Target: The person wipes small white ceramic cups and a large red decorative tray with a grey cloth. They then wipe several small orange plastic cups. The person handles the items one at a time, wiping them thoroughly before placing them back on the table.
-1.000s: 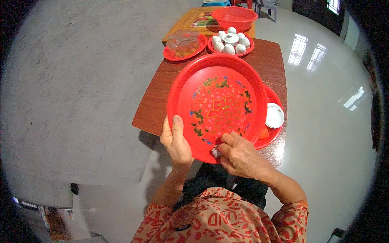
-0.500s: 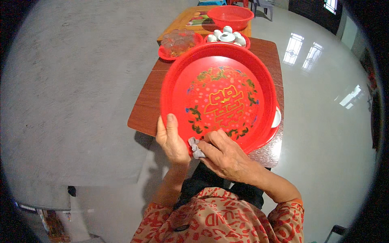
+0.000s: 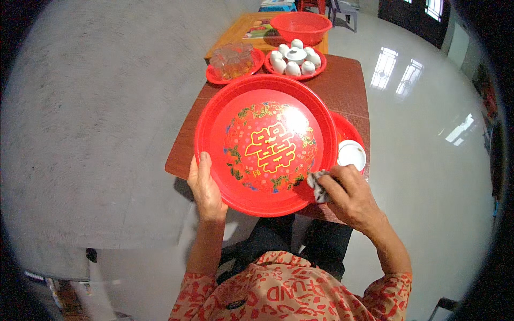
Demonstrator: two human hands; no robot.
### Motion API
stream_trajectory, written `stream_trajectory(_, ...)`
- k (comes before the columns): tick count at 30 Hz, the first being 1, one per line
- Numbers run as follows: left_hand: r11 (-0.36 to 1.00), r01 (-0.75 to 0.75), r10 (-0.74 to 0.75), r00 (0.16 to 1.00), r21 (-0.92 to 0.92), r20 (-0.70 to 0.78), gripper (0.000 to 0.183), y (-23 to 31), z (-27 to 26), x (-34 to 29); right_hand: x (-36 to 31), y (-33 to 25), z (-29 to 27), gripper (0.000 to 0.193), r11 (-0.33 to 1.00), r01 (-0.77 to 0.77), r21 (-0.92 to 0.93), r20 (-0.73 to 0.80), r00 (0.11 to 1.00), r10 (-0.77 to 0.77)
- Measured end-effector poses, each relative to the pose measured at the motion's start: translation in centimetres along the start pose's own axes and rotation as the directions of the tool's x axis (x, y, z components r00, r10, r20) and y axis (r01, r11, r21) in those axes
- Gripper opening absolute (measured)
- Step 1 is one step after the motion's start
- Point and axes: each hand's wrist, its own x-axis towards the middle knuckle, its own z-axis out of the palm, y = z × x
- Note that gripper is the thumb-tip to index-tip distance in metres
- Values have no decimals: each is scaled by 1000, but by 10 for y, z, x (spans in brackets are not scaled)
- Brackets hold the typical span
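A round red tray (image 3: 214, 139) with a raised rim, a floral ring and a yellow emblem is tilted toward me above the table's near end. My left hand (image 3: 206, 190) grips its lower left rim, thumb over the edge and the other fingers hidden behind. In my right hand (image 3: 350, 198) a crumpled grey-white cloth (image 3: 318, 186) is pinched, pressed against the lower right rim of the tray. Beyond that hand, a white round dish (image 3: 352, 155) lies in another red tray (image 3: 345, 127), partly covered by the held one.
On the brown table (image 3: 348, 85), a red plate (image 3: 220, 82) carries clear glasses (image 3: 233, 60). Beside it another red plate (image 3: 305, 77) bears several white cups (image 3: 293, 68) around a small white piece. A red basin (image 3: 301, 27) stands behind on a yellow wooden table (image 3: 230, 36).
My right hand and the cloth have moved right along the tray's lower rim. The tray has shifted left and slightly down, uncovering more of the cups and the white dish.
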Motion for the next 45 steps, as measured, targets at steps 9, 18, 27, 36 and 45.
stream_trajectory(9, 1000, 14, -15, 998, -16, -63, 30, 1, -7, 0, 3, -14, 41, 30, 316, -349, 882, -97, 521, 848)
stream_trajectory(18, 997, 4, -16, 990, -80, -143, 34, -8, -82, 27, -5, -61, 86, 32, -130, -422, 897, 432, 779, 454)
stream_trajectory(27, 999, -24, 35, 926, 34, -375, 37, -16, -152, 33, -29, -59, 82, 34, -156, -608, 778, 600, 647, 471)
stream_trajectory(36, 999, -44, 40, 935, -4, -352, 35, -70, -167, 41, -51, -47, 71, 41, -96, -642, 761, 562, 577, 593)
stream_trajectory(45, 976, 84, 23, 876, 201, -481, 41, -90, -149, 41, -67, -41, 52, 33, -409, -318, 855, 518, 561, 646)
